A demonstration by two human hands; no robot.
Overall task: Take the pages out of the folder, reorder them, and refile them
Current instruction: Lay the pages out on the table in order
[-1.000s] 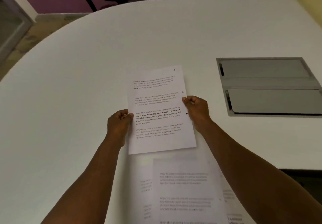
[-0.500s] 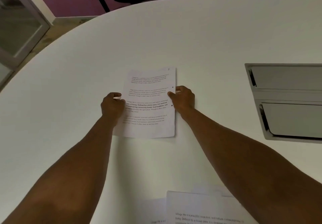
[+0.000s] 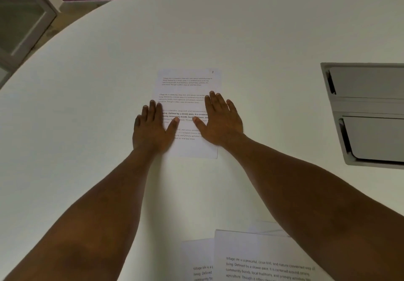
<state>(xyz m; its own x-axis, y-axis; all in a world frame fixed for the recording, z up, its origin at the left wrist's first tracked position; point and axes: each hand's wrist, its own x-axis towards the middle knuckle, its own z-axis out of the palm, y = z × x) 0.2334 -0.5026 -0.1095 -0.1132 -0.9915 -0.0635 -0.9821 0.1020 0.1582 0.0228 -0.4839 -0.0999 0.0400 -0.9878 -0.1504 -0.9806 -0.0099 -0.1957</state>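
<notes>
Printed white paper page (image 3: 188, 88) flat on white rounded table (image 3: 87, 106), mid-surface. Left hand (image 3: 153, 125) & right hand (image 3: 220, 121): fingers straight, palms pressing page, nothing gripped. Risk: sheet slides w/ hands on lift-off, skewing the pile.

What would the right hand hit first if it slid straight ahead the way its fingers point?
Probably nothing: beyond the right hand lies the top corner of the page, then bare table to its far edge.
</notes>
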